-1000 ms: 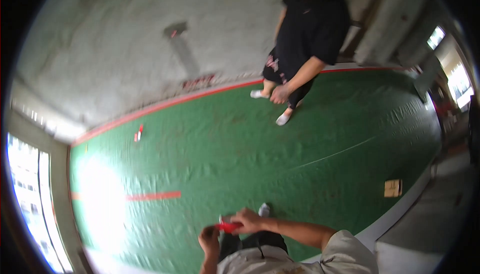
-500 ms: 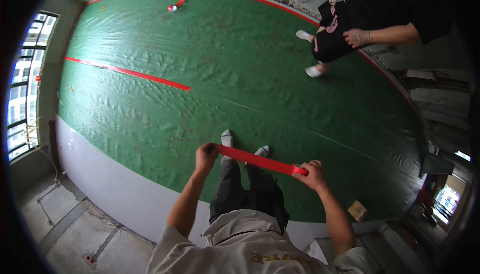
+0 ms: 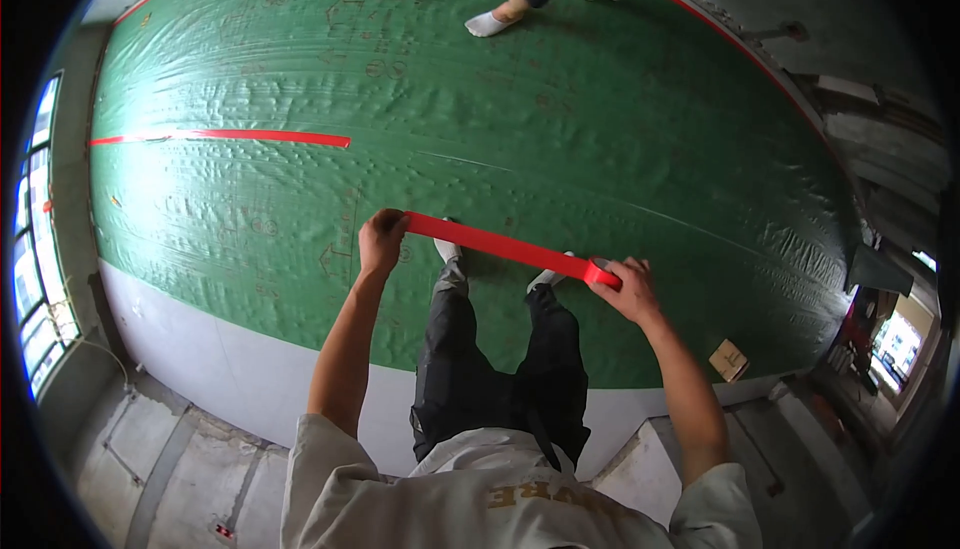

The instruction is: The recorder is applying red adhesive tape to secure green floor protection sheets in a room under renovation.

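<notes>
The left fingers are pinching the red adhesive tape at its end; the right fingers are gripping its roll.

Gold letters were seen upside down on the pale shirt. Dark arrow outlines and ringed marks were printed on the green sheet. A dark mark, perhaps lettering, was borne by the cardboard box.
</notes>
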Demonstrator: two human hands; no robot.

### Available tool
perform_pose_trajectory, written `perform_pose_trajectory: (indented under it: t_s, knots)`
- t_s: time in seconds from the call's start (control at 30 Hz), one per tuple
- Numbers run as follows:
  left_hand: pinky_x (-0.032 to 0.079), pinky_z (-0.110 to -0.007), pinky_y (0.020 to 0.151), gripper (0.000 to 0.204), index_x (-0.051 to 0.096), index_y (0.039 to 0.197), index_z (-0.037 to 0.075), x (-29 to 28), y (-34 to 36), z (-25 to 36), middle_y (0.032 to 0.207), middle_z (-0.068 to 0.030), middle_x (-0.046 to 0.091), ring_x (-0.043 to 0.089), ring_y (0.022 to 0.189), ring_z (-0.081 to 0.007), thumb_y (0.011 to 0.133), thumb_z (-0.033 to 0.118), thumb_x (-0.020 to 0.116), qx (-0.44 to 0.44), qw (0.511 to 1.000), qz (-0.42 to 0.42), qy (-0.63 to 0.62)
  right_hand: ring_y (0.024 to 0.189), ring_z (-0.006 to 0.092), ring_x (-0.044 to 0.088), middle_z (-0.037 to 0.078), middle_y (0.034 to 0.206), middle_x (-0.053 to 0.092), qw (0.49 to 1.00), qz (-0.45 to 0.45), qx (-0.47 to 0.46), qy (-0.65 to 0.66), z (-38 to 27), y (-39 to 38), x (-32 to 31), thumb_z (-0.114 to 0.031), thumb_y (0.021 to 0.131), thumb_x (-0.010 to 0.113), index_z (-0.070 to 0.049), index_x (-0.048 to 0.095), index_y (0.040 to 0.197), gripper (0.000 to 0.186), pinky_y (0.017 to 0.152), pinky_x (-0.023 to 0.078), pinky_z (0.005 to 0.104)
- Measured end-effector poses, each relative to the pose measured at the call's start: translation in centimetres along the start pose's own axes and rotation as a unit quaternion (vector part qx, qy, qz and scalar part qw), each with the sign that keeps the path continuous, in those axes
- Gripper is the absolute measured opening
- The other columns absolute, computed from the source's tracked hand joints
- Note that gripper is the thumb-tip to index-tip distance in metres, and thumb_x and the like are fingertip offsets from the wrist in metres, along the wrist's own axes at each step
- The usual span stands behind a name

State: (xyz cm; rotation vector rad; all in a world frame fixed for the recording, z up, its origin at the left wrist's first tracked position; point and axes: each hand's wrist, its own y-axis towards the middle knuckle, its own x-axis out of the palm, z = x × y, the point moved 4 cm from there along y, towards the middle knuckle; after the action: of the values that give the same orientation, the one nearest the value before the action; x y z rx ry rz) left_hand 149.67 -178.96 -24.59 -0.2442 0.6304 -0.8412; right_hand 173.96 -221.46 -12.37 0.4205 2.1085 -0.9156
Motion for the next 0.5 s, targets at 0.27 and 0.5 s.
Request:
perform_pose_trajectory:
  t_s: [0.27,0.5]
  knots:
    - [0.050,-0.025,0.064,0.022,0.076,0.106,0.000,1.4,0.0,-4.4,0.080,-0.0008,0.070,0.061,0.070,-0.0075,0.095,0.019,0.078,-0.069,0.996,0.031,-0.037,0.090,0.0295,0.066,0.009,0.089,0.071,0.992,0.014,-0.082,0.093,7.8,6.0,7.3,-0.044,0.082,0.082,-0.012,0.073,0.097,0.036,0.089,0.048,0.0440]
    - [0.050,-0.025,0.068,0.023,0.076,0.108,-0.001,9.4,1.6,-12.8,0.084,-0.0020,0.071,0.063,0.075,-0.0087,0.095,0.019,0.078,-0.070,0.996,0.061,0.006,0.086,0.0305,0.067,0.009,0.084,0.070,0.981,0.031,-0.145,0.124,17.4,13.2,14.3,-0.041,0.081,0.083,-0.010,0.072,0.093,0.035,0.090,0.048,0.0444]
